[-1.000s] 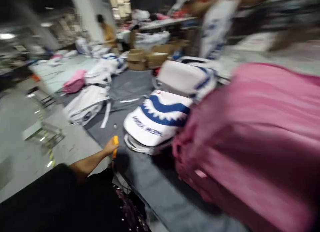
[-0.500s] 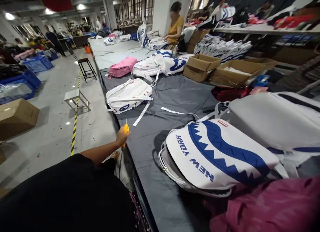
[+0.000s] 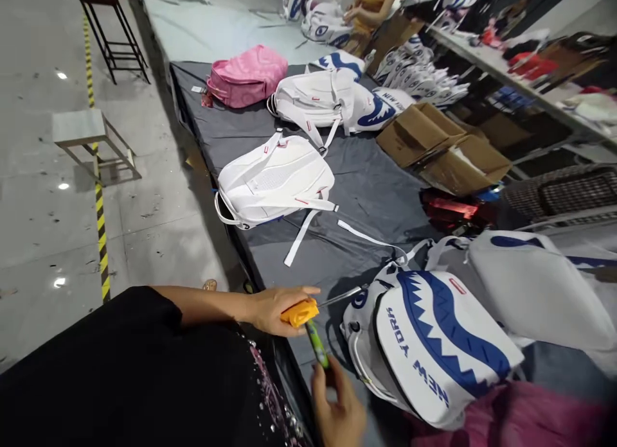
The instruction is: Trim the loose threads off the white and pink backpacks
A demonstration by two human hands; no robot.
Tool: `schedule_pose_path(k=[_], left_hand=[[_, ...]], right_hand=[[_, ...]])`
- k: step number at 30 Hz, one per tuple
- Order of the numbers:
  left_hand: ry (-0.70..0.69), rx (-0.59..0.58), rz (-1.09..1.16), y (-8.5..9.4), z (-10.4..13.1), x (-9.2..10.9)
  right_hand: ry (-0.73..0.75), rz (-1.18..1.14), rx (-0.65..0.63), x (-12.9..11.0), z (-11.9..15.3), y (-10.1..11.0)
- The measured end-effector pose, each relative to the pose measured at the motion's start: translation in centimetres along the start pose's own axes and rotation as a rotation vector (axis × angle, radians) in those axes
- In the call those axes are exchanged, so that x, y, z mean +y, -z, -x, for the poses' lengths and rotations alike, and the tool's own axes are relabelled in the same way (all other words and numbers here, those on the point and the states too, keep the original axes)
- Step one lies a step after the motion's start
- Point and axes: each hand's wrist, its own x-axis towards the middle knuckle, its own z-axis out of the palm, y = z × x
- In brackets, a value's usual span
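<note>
My left hand [image 3: 277, 307] grips an orange-handled tool [image 3: 299, 313] whose thin metal tip points at the top of a white and blue shark-pattern backpack [image 3: 436, 344] printed "NEW YORK". That backpack lies on the grey cloth table [image 3: 366, 190] close in front of me. My right hand [image 3: 339, 408] is at the bottom edge and holds a slim green stick-like item [image 3: 318, 345] just below the orange handle. My black sleeve covers the lower left.
A white backpack [image 3: 276, 177] with loose straps lies further along the table, then a pink backpack [image 3: 248, 74] and more white ones. Open cardboard boxes [image 3: 436, 145] sit to the right. A metal stool [image 3: 89, 139] stands on the floor at left. Another person sits at the far end.
The view has tilted down. My left hand moved right with the orange tool toward the shark backpack. My right hand has come into view holding the green item.
</note>
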Motion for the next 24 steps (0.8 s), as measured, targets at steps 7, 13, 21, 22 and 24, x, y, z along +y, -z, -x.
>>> schedule_pose_path(k=[7, 13, 21, 22, 24], left_hand=[[0.258, 0.325, 0.017, 8.0, 2.4, -0.1], [0.353, 0.702, 0.221, 12.0, 2.9, -1.7], [0.596, 1.057, 0.692, 21.6, -3.8, -6.0], [0.615, 1.035, 0.717, 22.1, -4.9, -7.0], [0.701, 1.017, 0.775, 22.6, -6.3, -9.2]], right_hand=[[-0.034, -0.423, -0.041, -9.2, -10.1, -8.3], [0.025, -0.538, -0.214, -11.6, -17.2, -11.3], [0.503, -0.231, -0.097, -8.2, -34.9, -19.2], [0.505, -0.199, -0.145, -7.3, -36.1, -20.4], [0.46, -0.155, -0.227, -5.2, -36.4, -22.0]])
